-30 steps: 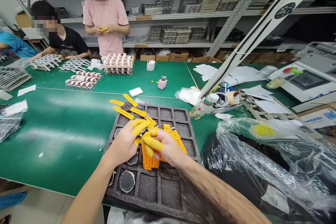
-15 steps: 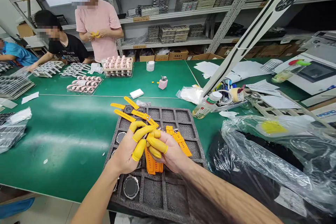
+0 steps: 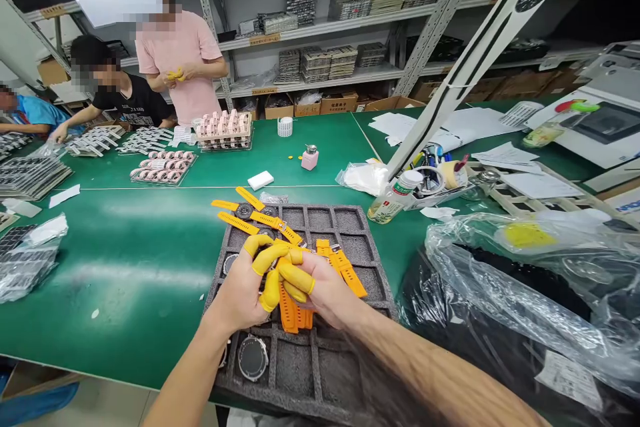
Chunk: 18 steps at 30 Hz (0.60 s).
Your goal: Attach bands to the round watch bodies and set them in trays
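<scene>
Yellow finger cots cover the fingertips of my left hand (image 3: 243,290) and my right hand (image 3: 317,280). Both hands are closed and meet fingertip to fingertip over a dark foam tray (image 3: 293,363). Whatever is pinched between them is hidden by the fingers. Orange watch straps (image 3: 296,312) show just below the hands; whether they lie in the tray or hang from the fingers, I cannot tell. More orange straps (image 3: 350,273) lie to the right. Watches with orange straps (image 3: 244,211) rest at the tray's far left corner. A round watch case (image 3: 253,357) sits in a near-left compartment.
Right of the tray are a plastic-wrapped black bundle (image 3: 480,320), a bottle (image 3: 395,197) and a slanting white lamp arm (image 3: 450,100). Pink watch straps in trays (image 3: 165,167) and a pink dispenser bottle (image 3: 310,159) stand farther back. Co-workers (image 3: 183,60) are at the back left.
The view has shifted slightly. My hands stay together over the tray, with only small finger movements. The co-worker in pink has lowered their hands a little.
</scene>
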Each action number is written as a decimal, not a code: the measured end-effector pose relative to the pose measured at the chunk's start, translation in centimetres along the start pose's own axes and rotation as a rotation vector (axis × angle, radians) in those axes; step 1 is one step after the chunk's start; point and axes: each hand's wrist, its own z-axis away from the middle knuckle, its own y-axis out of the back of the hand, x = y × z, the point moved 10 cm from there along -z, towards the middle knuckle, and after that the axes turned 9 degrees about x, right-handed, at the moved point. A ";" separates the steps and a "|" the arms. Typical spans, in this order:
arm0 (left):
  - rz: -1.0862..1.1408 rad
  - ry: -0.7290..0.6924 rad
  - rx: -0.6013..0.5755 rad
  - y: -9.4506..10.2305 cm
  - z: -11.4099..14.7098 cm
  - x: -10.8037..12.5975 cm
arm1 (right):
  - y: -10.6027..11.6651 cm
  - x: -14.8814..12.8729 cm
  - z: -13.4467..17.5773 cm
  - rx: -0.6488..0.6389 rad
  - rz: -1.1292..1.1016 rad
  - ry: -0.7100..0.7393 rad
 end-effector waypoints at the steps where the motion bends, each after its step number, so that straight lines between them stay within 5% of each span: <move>1: -0.025 -0.008 -0.017 0.0 0.1 0.0 | 0.1 0.0 0.0 0.009 0.020 0.005; 8: 0.014 0.055 -0.046 0.4 0.9 -1.7 | 0.7 -1.0 0.0 -0.056 0.262 0.042; 10: 0.051 0.114 0.037 1.2 0.9 -2.6 | 2.2 -3.6 1.4 -0.029 0.506 0.180; 13: 0.137 0.165 0.219 2.6 0.9 -3.1 | 6.7 -7.9 4.9 0.268 1.117 0.351; 15: 0.232 0.248 0.297 2.9 1.0 -3.6 | 9.6 -8.3 7.2 0.393 1.429 0.258; 18: 0.412 0.496 0.306 1.7 1.6 -5.2 | 11.4 -7.1 9.0 0.372 1.623 0.171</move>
